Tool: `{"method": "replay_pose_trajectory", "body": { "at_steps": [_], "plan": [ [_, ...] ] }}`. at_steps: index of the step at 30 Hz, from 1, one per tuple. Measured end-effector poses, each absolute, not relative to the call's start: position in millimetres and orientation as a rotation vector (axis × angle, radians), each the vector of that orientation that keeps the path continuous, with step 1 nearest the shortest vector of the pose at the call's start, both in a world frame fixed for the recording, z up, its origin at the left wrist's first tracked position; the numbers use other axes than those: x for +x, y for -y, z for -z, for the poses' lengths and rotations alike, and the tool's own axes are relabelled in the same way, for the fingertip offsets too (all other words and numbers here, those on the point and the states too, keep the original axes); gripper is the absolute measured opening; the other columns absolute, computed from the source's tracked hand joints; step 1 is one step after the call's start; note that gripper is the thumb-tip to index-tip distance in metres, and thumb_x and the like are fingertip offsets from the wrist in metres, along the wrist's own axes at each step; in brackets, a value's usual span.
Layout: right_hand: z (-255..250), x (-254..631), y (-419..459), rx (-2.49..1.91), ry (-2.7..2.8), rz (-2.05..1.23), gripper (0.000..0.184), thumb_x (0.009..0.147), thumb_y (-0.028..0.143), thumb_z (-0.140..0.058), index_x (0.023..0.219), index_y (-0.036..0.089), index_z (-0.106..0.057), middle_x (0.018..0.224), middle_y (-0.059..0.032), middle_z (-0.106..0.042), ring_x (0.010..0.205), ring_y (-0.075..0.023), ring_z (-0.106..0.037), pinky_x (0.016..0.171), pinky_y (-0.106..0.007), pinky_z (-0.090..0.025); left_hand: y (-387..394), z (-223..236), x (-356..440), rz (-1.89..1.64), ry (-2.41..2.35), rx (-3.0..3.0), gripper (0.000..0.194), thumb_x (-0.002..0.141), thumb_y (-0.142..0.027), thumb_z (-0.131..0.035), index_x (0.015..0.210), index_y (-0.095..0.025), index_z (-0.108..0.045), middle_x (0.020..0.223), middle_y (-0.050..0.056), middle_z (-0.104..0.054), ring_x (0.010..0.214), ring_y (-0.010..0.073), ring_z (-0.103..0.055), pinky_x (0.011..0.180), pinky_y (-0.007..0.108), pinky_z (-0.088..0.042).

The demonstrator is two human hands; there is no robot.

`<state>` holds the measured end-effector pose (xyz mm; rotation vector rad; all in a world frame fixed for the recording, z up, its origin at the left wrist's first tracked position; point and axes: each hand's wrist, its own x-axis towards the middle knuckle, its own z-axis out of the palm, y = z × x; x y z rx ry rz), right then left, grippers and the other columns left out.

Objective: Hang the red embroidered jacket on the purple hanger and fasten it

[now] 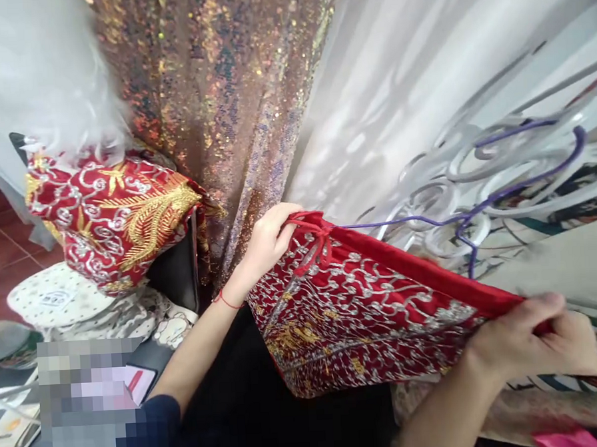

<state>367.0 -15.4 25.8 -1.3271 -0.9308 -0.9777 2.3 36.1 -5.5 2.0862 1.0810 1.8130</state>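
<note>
A red skirt-like garment with silver and gold embroidery is stretched between my hands by its plain red waistband. At the band's left end my left hand grips the fabric beside a knotted red tie cord. My right hand is closed around the other end of the band. Behind the waistband is a thin purple hanger, its lower part hidden by the cloth and its hook curving to the upper right.
White looped hangers cluster at the right. A sequined cloth and white sheer fabric hang behind. On the left, red and gold embroidered cloth drapes over a dark chair back, near a dotted white fabric item.
</note>
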Motion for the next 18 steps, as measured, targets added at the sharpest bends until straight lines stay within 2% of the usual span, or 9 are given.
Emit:
{"method": "replay_pose_trajectory", "body": {
  "at_steps": [2, 4, 7, 9, 11, 14, 16, 18],
  "plan": [
    [-29, 370, 8, -1.352, 0.945, 0.972, 0.054, 0.087, 0.045, -0.049, 0.048, 0.032, -0.015, 0.045, 0.002, -0.016, 0.041, -0.0154, -0.022, 0.054, -0.043, -0.018, -37, 6, 1, -1.882, -1.055, 1.997, 0.022, 0.096, -0.017, -0.045, 0.108, -0.02, -0.063, 0.111, 0.007, -0.073, 0.104, 0.0188, -0.069, 0.096, 0.036, -0.054],
    [-33, 362, 6, -1.409, 0.968, 0.956, 0.05, 0.084, 0.04, -0.053, 0.047, 0.032, -0.02, 0.046, 0.0001, -0.022, 0.041, -0.0192, -0.033, 0.052, -0.046, -0.022, -37, 3, -1, -1.91, -1.012, 1.935, 0.021, 0.095, -0.016, -0.048, 0.107, -0.02, -0.064, 0.111, 0.006, -0.074, 0.103, 0.0186, -0.07, 0.096, 0.036, -0.054],
    [-45, 319, 9, -1.301, 0.97, 1.052, 0.025, 0.081, 0.031, -0.06, 0.059, 0.032, -0.047, 0.063, -0.0078, -0.05, 0.066, -0.0342, -0.059, 0.062, -0.057, -0.039, -30, -1, -5, -1.878, -0.97, 1.868, 0.024, 0.096, -0.02, -0.052, 0.118, -0.022, -0.061, 0.123, 0.008, -0.071, 0.114, 0.0201, -0.067, 0.104, 0.039, -0.052],
    [-54, 267, 14, -1.047, 1.067, 1.095, 0.005, 0.081, 0.027, -0.065, 0.078, 0.031, -0.062, 0.077, -0.0119, -0.061, 0.08, -0.0362, -0.063, 0.075, -0.063, -0.045, -17, 4, -8, -1.874, -1.02, 1.789, 0.032, 0.097, -0.026, -0.054, 0.129, -0.022, -0.056, 0.134, 0.011, -0.066, 0.126, 0.022, -0.062, 0.113, 0.043, -0.047],
    [-61, 201, 19, -0.875, 1.428, 0.946, 0.013, 0.086, 0.02, -0.062, 0.097, 0.027, -0.065, 0.084, -0.0106, -0.064, 0.085, -0.0319, -0.064, 0.077, -0.055, -0.051, 2, 18, -11, -1.881, -1.104, 1.667, 0.038, 0.097, -0.031, -0.055, 0.134, -0.022, -0.053, 0.139, 0.012, -0.062, 0.131, 0.0234, -0.058, 0.117, 0.045, -0.043],
    [-60, 90, 22, -0.651, 1.983, 0.721, 0.019, 0.092, 0.02, -0.06, 0.111, 0.024, -0.061, 0.097, -0.0108, -0.067, 0.096, -0.0273, -0.064, 0.084, -0.047, -0.053, 37, 52, -16, -1.812, -1.165, 1.499, 0.038, 0.095, -0.033, -0.056, 0.13, -0.021, -0.058, 0.136, 0.012, -0.065, 0.129, 0.0266, -0.06, 0.114, 0.047, -0.046],
    [-52, 21, 20, -0.433, 2.388, 0.65, 0.026, 0.095, 0.024, -0.057, 0.121, 0.025, -0.057, 0.121, -0.012, -0.067, 0.117, -0.0295, -0.06, 0.098, -0.052, -0.05, 61, 77, -22, -1.757, -1.257, 1.357, 0.032, 0.091, -0.035, -0.059, 0.118, -0.021, -0.065, 0.125, 0.012, -0.071, 0.123, 0.0314, -0.064, 0.107, 0.049, -0.052],
    [-41, -37, 15, -0.132, 2.73, 0.655, 0.044, 0.093, 0.018, -0.055, 0.136, 0.028, -0.049, 0.149, -0.0105, -0.054, 0.142, -0.0315, -0.044, 0.113, -0.059, -0.038, 82, 97, -29, -1.671, -1.346, 1.202, 0.025, 0.089, -0.037, -0.06, 0.106, -0.022, -0.068, 0.111, 0.011, -0.076, 0.111, 0.0327, -0.07, 0.1, 0.049, -0.056]
  ]
}}
